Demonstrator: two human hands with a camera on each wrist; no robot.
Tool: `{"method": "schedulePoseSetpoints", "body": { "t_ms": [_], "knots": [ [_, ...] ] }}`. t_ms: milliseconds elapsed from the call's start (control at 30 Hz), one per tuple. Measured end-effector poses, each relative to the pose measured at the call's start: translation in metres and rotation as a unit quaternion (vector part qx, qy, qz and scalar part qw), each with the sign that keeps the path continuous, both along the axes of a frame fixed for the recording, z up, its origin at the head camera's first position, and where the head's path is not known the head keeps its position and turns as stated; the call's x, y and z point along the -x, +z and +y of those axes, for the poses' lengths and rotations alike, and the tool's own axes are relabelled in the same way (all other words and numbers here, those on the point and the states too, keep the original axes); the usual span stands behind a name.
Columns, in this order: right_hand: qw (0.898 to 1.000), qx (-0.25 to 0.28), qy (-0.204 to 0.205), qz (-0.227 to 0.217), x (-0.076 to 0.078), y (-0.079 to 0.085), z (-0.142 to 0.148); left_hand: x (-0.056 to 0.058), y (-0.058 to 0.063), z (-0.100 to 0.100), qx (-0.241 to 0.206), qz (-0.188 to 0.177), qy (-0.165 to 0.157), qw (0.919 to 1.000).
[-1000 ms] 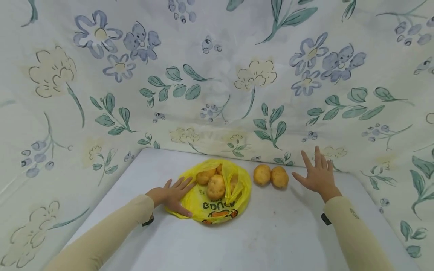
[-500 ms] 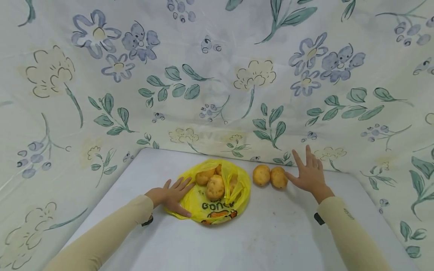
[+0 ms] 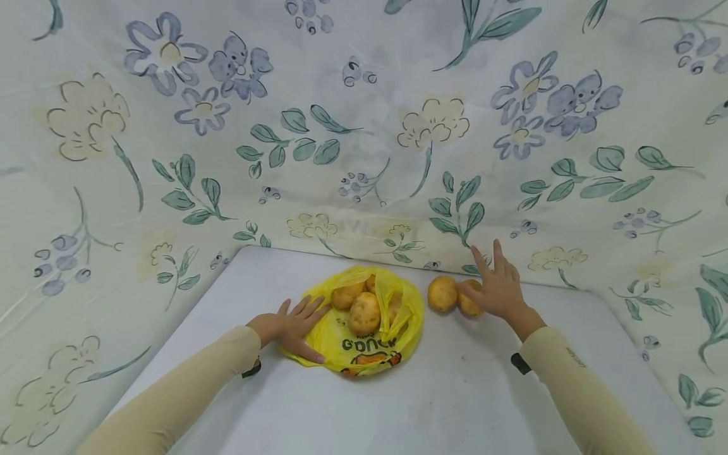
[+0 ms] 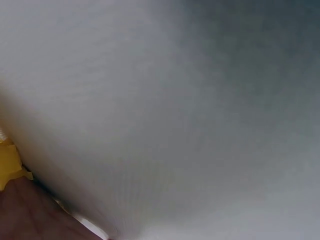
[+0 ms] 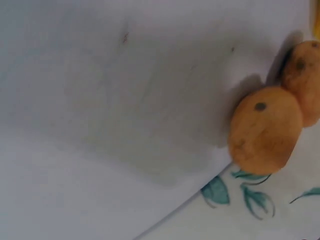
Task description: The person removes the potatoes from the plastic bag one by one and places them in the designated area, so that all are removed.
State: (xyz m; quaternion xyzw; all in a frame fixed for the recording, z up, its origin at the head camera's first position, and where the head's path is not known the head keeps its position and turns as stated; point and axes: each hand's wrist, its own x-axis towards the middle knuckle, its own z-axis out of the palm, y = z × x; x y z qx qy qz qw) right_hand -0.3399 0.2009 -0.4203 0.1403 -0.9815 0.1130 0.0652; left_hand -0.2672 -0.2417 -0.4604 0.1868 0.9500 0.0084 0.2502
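Observation:
A yellow plastic bag (image 3: 330, 341) with printed lettering lies on the table, its mouth showing several potatoes (image 3: 364, 314) inside. My left hand (image 3: 296, 328) rests flat on the bag's left side, fingers spread. Two loose potatoes sit side by side right of the bag: a left one (image 3: 442, 294) and a right one (image 3: 469, 299). With fingers extended, my right hand (image 3: 498, 287) is over the right potato and partly hides it in the head view. The right wrist view shows that potato (image 5: 265, 131) nearer and the other (image 5: 304, 80) behind it.
The white table (image 3: 443, 392) ends at a back edge close behind the potatoes. A flower-patterned cloth (image 3: 375, 170) rises behind and along both sides. Beige sleeves (image 3: 193, 379) cover both arms.
My right hand has moved left, from beside the two loose potatoes to over the right one. The left hand has stayed on the bag.

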Motion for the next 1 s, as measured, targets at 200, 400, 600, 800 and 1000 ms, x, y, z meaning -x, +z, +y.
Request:
{"method": "schedulePoseSetpoints", "body": {
  "t_ms": [200, 400, 600, 800, 1000],
  "knots": [
    [1.0, 0.007, 0.028, -0.01, -0.005, -0.002, -0.024, 0.001, -0.001, 0.001, 0.005, -0.004, 0.003, 1.0],
    [0.998, 0.01, 0.049, 0.025, -0.008, -0.003, -0.042, 0.002, -0.002, 0.001, 0.009, 0.0, 0.001, 1.0],
    [0.997, 0.02, 0.073, 0.016, -0.017, -0.008, -0.06, 0.001, -0.003, 0.001, 0.001, 0.006, 0.002, 1.0],
    [0.995, 0.008, 0.1, 0.028, -0.027, -0.004, -0.073, 0.0, -0.004, 0.0, -0.02, 0.021, 0.004, 0.9996],
    [0.988, 0.003, 0.145, 0.054, -0.035, -0.001, -0.09, -0.004, -0.008, -0.004, -0.037, 0.051, -0.006, 0.998]
  ]
}}
